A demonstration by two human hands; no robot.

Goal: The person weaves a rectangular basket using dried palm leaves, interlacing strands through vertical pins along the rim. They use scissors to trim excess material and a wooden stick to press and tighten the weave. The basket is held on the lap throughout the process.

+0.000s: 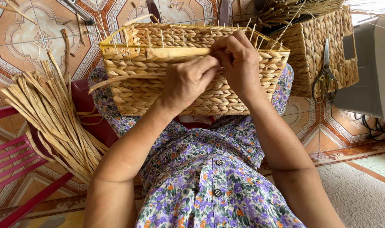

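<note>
A half-woven straw basket [188,71] rests on the person's lap, directly under both hands. The left hand [186,82] and right hand [239,63] meet at its upper rim, fingertips pressed together, pinching a flat straw strand [175,52] that runs leftward from the pinch.

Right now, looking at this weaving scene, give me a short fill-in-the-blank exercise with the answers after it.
1. Both hands, the left hand and the right hand, work at the rim of a woven ____ resting on the lap.
2. The bundle of dried straw strips lies on the person's ____ side.
3. A pair of ____ hangs on the second basket at the right.
4. The wire frame along the rim is ____ in colour.

Missing words: basket; left; scissors; yellow
</note>
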